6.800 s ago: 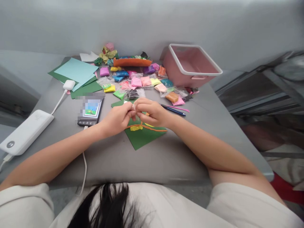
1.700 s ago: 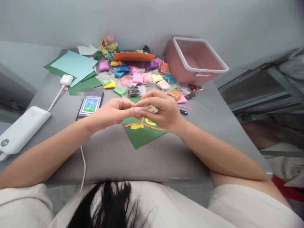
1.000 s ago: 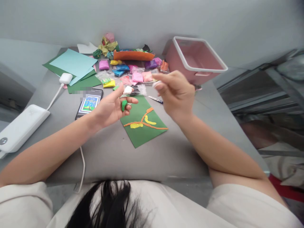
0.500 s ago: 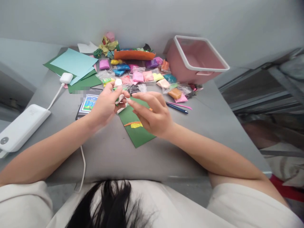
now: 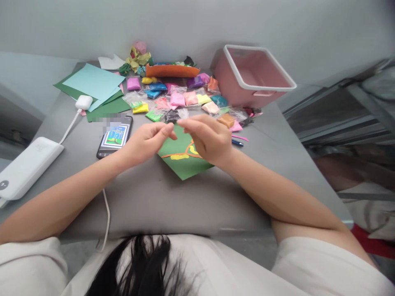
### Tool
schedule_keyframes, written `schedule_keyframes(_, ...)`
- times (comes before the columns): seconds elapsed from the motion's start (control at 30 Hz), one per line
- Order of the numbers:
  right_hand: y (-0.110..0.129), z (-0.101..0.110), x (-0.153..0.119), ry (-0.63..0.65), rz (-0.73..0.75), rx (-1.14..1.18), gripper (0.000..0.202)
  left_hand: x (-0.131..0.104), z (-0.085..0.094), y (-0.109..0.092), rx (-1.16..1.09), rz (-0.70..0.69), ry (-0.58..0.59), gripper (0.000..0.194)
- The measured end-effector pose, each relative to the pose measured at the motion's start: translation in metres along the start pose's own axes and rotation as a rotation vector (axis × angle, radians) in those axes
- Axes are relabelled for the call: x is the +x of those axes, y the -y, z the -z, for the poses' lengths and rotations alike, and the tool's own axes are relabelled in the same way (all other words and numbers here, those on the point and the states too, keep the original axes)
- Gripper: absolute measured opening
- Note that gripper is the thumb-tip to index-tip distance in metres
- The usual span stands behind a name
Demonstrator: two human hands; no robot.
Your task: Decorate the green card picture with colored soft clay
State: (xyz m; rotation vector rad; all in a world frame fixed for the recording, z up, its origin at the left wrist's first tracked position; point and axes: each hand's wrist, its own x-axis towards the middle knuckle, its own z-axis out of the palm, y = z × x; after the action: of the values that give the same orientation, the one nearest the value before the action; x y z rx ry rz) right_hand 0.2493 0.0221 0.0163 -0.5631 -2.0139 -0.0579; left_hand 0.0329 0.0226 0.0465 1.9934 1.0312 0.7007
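A grey table is set against a plain pale grey wall; soft, even light is cast throughout; metal shelving is seen at the right.

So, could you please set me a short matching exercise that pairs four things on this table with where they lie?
Things:
1. phone
2. pink bin
3. power bank
4. green card

Places:
a. far right of the table
b. under the two hands
c. at the table's left edge
d. just left of the left hand

Pairs: 1-d, 2-a, 3-c, 4-b
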Motion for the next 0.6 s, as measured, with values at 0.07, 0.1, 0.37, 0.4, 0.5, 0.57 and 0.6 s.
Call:
schedule_keyframes(0.07, -0.008, 0.000, 0.000, -0.029, -0.185, 0.033, 0.027, 0.006, 0.000, 0.012, 0.371, -0.057, -0.167, 0.034)
schedule_keyframes(0.1, -0.011, -0.002, -0.002, -0.018, -0.309, 0.094, 0.025, 0.010, 0.000, 0.018, 0.551, -0.083, -0.181, 0.031)
schedule_keyframes(0.37, -0.014, -0.029, -0.018, 0.154, -1.025, 0.627, 0.048, 0.018, -0.011, 0.044, 0.746, 0.027, -0.158, 0.050)
schedule_keyframes(0.4, -0.012, -0.030, -0.019, 0.164, -1.030, 0.638, 0.047, 0.018, -0.011, 0.044, 0.769, 0.052, -0.146, 0.056)
schedule_keyframes(0.5, -0.011, -0.031, -0.020, 0.163, -1.025, 0.662, 0.045, 0.017, -0.008, 0.045, 0.808, 0.091, -0.108, 0.056)
schedule_keyframes(0.57, -0.012, -0.032, -0.021, 0.150, -1.017, 0.680, 0.049, 0.017, -0.005, 0.047, 0.800, 0.080, -0.102, 0.054)
schedule_keyframes(0.6, -0.012, -0.033, -0.022, 0.144, -1.015, 0.693, 0.052, 0.017, -0.003, 0.048, 0.795, 0.073, -0.101, 0.054)
